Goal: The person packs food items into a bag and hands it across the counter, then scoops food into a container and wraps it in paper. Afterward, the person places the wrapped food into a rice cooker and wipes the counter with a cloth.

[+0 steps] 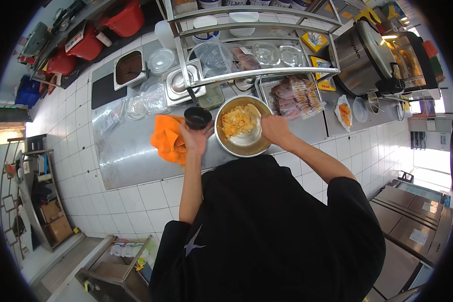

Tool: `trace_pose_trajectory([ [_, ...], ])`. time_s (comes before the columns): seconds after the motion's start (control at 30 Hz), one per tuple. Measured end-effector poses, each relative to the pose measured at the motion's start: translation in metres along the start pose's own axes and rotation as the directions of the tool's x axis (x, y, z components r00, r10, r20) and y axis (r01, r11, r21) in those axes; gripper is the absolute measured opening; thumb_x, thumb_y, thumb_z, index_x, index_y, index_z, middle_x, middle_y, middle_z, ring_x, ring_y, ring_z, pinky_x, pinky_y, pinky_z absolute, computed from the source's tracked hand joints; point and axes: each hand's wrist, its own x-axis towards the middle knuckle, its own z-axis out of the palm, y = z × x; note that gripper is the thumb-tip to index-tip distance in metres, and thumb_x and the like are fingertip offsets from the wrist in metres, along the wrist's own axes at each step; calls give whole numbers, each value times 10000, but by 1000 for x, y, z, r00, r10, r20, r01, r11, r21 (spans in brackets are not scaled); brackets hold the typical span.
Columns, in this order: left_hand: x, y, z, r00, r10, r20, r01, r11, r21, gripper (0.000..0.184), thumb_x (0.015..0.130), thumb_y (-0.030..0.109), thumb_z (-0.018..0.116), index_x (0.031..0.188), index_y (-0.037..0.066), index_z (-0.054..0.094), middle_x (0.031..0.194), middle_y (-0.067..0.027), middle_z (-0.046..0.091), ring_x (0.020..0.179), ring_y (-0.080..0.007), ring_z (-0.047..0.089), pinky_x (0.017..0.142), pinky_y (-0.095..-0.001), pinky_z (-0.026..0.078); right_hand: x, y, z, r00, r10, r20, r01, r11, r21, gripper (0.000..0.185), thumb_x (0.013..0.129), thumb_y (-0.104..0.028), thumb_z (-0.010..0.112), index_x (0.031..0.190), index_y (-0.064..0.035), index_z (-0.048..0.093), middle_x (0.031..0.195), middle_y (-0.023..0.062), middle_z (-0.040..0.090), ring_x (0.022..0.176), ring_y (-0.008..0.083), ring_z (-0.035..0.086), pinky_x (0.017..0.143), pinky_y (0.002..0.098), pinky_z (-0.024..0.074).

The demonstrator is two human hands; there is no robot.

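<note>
A small black bowl (pixel 198 117) rests in my left hand (pixel 194 138), which is closed around its underside and side. Just right of it, a steel mixing bowl (pixel 245 140) stands on the counter with a yellow-orange crumbly food mixture (pixel 236 122) inside. My right hand (pixel 276 130) is a fist at the right side of the mixing bowl, over its rim. What its fingers grip is hidden. An orange cloth (pixel 167 140) lies crumpled on the counter beside my left wrist.
Behind the bowls is a steel rack (pixel 256 78) with plastic containers. Bagged sausage-like food (pixel 294 95) sits in a wire basket to the right. A steel pan of dark sauce (pixel 129 70) is at back left, a large cooker (pixel 362 58) at right.
</note>
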Motion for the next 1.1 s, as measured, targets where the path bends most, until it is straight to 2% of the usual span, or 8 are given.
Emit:
trace_pose_trajectory([
  [0.13, -35, -21, 0, 997, 12, -81, -20, 995, -101, 703, 926, 657, 387, 1371, 121, 479, 1372, -136, 521, 1240, -387, 480, 1066, -609, 351, -2, -20, 3, 998, 41, 54, -51, 981, 188, 215, 794, -107, 565, 897, 56, 661, 788, 276, 688, 747, 418, 709, 687, 487, 576],
  [0.43, -24, -20, 3, 989, 94, -118, -108, 987, -123, 681, 947, 651, 381, 1351, 114, 492, 1314, -130, 557, 1198, -384, 498, 1092, -558, 356, -21, -76, 29, 984, 51, 172, -133, 850, 510, 245, 882, -126, 504, 929, 62, 653, 774, 309, 660, 788, 478, 669, 713, 552, 530],
  [0.53, -26, -9, 19, 988, 118, -99, -126, 989, -78, 678, 953, 649, 375, 1355, 115, 490, 1283, -123, 580, 1204, -379, 504, 1082, -547, 365, -3, -51, 64, 991, 63, 118, -122, 791, 599, 269, 898, -165, 537, 992, 53, 662, 775, 267, 673, 678, 405, 678, 666, 494, 532],
  [0.63, -30, -1, 28, 996, 69, -50, -73, 994, -84, 540, 1006, 556, 334, 1316, 152, 513, 1310, -79, 596, 1169, -318, 563, 1051, -523, 397, 10, -9, 50, 975, -34, 222, -159, 593, 790, 268, 876, -224, 574, 827, 7, 701, 748, 247, 686, 628, 354, 663, 569, 436, 521],
  [0.73, -24, 2, 40, 994, 103, -48, -101, 994, 29, 609, 977, 580, 349, 1358, 128, 494, 1343, -113, 570, 1214, -374, 523, 1090, -530, 362, 17, 24, 64, 808, -128, 575, -545, 209, 812, 295, 942, -267, 555, 811, -39, 687, 637, 80, 636, 503, 151, 542, 438, 297, 410],
  [0.83, -16, 9, 43, 995, 86, -51, -81, 992, 96, 581, 983, 543, 343, 1356, 126, 501, 1371, -97, 565, 1234, -368, 526, 1105, -524, 355, 16, 26, 64, 812, -171, 558, -543, 125, 830, 265, 986, -239, 530, 831, -74, 667, 640, -16, 569, 497, 39, 446, 402, 231, 339],
  [0.93, -4, 16, 30, 1000, 18, 22, -20, 997, 68, 556, 989, 520, 345, 1350, 130, 512, 1377, -92, 563, 1255, -339, 523, 1111, -516, 356, 11, 14, 48, 832, -108, 544, -537, 88, 839, 255, 1005, -220, 529, 856, -59, 658, 692, 0, 597, 500, 55, 470, 415, 239, 369],
  [1.1, 2, 26, 10, 970, 181, 164, -215, 951, 220, 519, 997, 424, 366, 1415, 131, 459, 1411, -127, 531, 1297, -289, 513, 1117, -490, 364, -2, 14, 59, 874, -111, 473, -477, -6, 879, 253, 1015, -248, 549, 894, -55, 658, 713, 2, 605, 502, 56, 467, 426, 237, 377],
])
